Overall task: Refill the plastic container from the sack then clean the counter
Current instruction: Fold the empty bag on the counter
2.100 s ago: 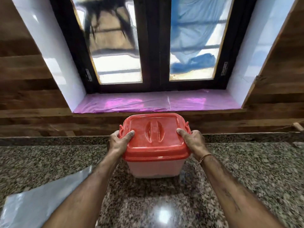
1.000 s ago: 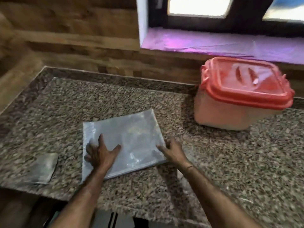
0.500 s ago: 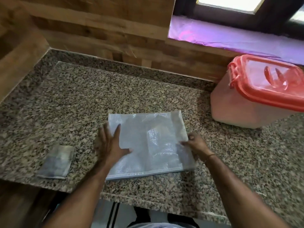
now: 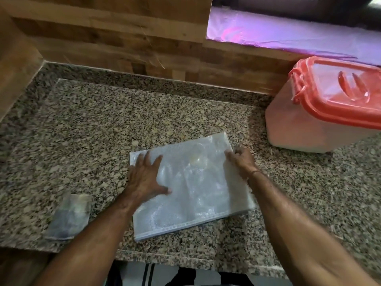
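An empty white woven sack (image 4: pixel 198 190) lies flat on the granite counter (image 4: pixel 92 129), folded into a rectangle near the front edge. My left hand (image 4: pixel 145 178) presses flat on its left part, fingers spread. At the sack's right edge my right hand (image 4: pixel 241 162) has its fingers curled on the far right corner. The plastic container (image 4: pixel 305 124), pale with a red lid (image 4: pixel 342 93) clipped on, stands at the right against the wall.
A small folded grey cloth (image 4: pixel 69 216) lies near the counter's front left edge. Wooden panelling (image 4: pixel 115 38) bounds the counter at the back and left. A purple-covered window sill (image 4: pixel 288 34) runs above the container. The counter's front edge is close below the sack.
Both hands left the container's lid and came down onto the sack. The sack has shifted right on the counter, and my right hand has moved up to its far right corner.
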